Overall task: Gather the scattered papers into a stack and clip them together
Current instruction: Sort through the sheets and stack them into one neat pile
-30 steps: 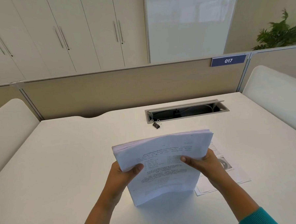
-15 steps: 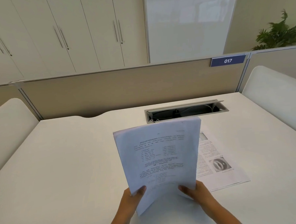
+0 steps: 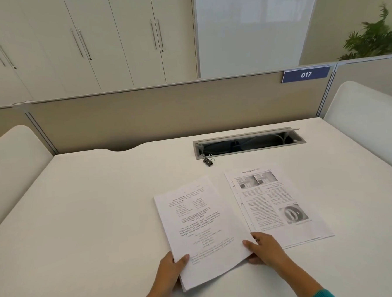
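Your left hand (image 3: 172, 270) and right hand (image 3: 265, 247) gripped the paper stack (image 3: 201, 227) on the white desk (image 3: 81, 222), nearer you than the cable tray (image 3: 249, 143).

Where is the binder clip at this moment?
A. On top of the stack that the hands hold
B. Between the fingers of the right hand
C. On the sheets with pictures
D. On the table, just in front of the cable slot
D: the clip lies on the bare table, close to the near left corner of the cable slot, apart from the stack, the picture sheets and both hands.
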